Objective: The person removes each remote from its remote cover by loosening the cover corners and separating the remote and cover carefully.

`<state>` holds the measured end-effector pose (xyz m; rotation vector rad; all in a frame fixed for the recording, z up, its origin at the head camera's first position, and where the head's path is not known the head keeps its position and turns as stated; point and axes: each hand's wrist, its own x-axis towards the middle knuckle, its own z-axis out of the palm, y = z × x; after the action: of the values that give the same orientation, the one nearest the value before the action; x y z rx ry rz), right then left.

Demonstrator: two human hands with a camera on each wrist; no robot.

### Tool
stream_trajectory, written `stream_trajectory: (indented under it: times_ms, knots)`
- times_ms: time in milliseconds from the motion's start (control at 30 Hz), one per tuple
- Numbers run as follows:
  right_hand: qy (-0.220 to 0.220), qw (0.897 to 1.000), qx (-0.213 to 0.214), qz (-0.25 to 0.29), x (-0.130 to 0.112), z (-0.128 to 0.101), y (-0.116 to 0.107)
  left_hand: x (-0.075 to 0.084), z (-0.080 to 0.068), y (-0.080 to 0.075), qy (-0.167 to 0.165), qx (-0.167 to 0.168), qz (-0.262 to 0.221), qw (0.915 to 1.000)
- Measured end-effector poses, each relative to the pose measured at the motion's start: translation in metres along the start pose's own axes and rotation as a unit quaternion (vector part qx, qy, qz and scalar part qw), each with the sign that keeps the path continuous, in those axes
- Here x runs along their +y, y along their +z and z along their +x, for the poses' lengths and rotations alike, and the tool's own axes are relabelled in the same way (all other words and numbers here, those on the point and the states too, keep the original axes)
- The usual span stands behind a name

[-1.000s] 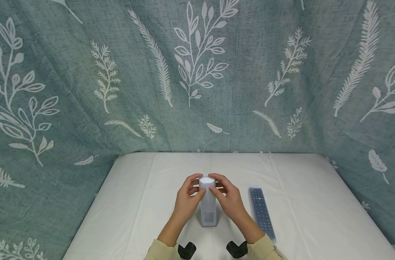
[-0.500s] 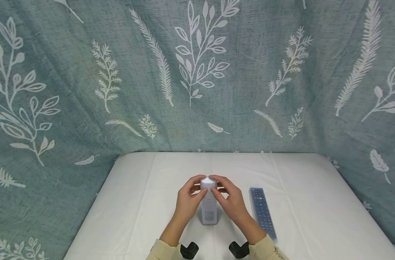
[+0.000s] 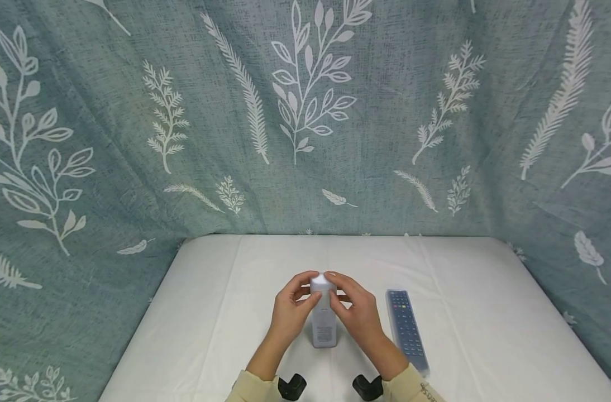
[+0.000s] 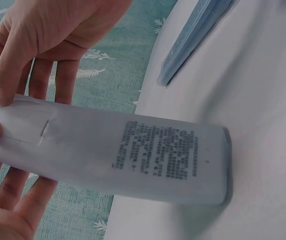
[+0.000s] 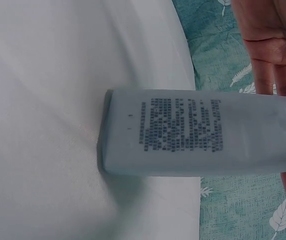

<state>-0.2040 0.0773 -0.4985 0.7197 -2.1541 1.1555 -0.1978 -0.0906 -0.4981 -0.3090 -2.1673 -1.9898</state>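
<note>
My left hand (image 3: 289, 312) and right hand (image 3: 358, 315) both pinch the top of the pale bottle (image 3: 323, 324) to steady it upright mid-table (image 3: 486, 312), with the remote (image 3: 406, 329) lying just right.

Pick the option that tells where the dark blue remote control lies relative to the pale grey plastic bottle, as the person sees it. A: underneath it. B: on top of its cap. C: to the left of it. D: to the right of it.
D: in the head view the dark blue remote control lies flat on the white tabletop, right of the upright pale grey plastic bottle.
</note>
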Motion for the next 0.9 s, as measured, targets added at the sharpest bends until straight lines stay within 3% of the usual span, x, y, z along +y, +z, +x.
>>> stream_trajectory:
  times_ms: [300, 567, 900]
  knots:
    - [-0.083, 0.993, 0.042, -0.067, 0.003, 0.002, 0.003, 0.0, 0.002, -0.003, 0.001, -0.01, -0.001, 0.9999]
    - [-0.092, 0.992, 0.055, -0.067, 0.004, -0.001, 0.003, 0.001, 0.001, 0.0, -0.004, -0.007, 0.002, 1.0]
    - [-0.083, 0.996, 0.008, -0.022, 0.011, -0.003, 0.001, 0.001, 0.0, -0.001, 0.001, -0.003, 0.006, 1.0]
